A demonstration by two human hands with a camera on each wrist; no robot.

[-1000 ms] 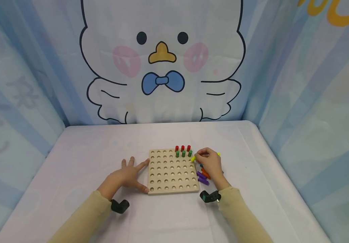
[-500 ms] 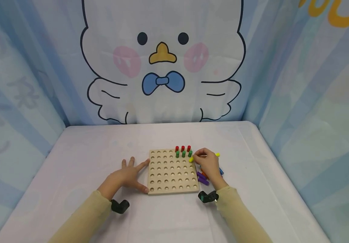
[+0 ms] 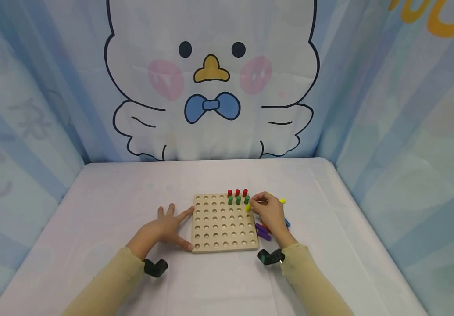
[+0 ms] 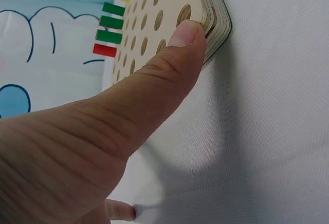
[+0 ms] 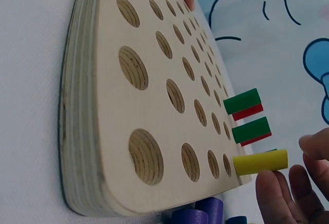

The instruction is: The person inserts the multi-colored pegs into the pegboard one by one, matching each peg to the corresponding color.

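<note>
A wooden peg board [image 3: 219, 227] with rows of round holes lies on the table. Three red pegs [image 3: 237, 192] stand in its far row, with three green pegs [image 3: 238, 200] just in front. My right hand [image 3: 271, 213] has thumb and fingertips around the upper end of a yellow peg [image 5: 260, 162]. That peg's lower end is at a hole by the board's right edge, in front of the green ones; how deep it sits I cannot tell. On the other side my left hand [image 3: 166, 228] is spread, its thumb [image 4: 177, 49] against the near left corner and a finger touching the left edge.
Purple pegs [image 3: 263, 232] lie loose beside the board's right edge. Blue pegs [image 3: 287, 223], an orange one and another yellow peg [image 3: 283, 201] are partly hidden by the right hand. A printed curtain [image 3: 211, 131] hangs behind the table.
The right hand has shifted slightly left with the yellow peg, which has gone from tilted beside the board's edge to a hole there. The left hand stays in place.
</note>
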